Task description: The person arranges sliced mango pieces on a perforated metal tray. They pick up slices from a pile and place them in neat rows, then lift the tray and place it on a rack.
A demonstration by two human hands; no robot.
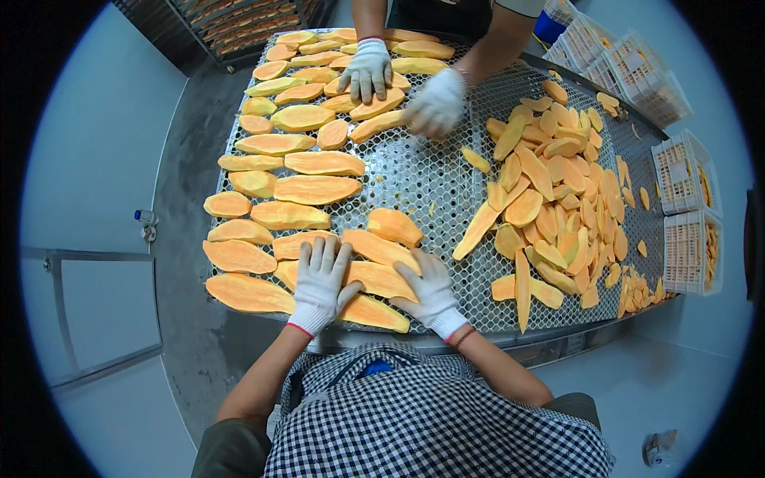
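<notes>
My left hand (320, 283), in a white glove with a red cuff edge, lies with its fingers stretched over sweet potato slices at the table's near edge. My right hand (433, 295), gloved alike, has its fingers spread against the right ends of two orange slices. One of these, a long sweet potato slice (378, 278), lies between my hands. A broad slice (395, 227) rests just beyond them. Rows of flat slices (317, 190) cover the left part of the perforated metal table (398, 171). To the right is a large heap of loose slices (558, 195).
Across the table a co-worker's gloved hands (368, 72) are at the far slices, one blurred. White plastic crates (685, 171) stand along the right side. At the far left is a rack of loaded trays (235, 24). Small pieces (637, 295) lie near the right corner.
</notes>
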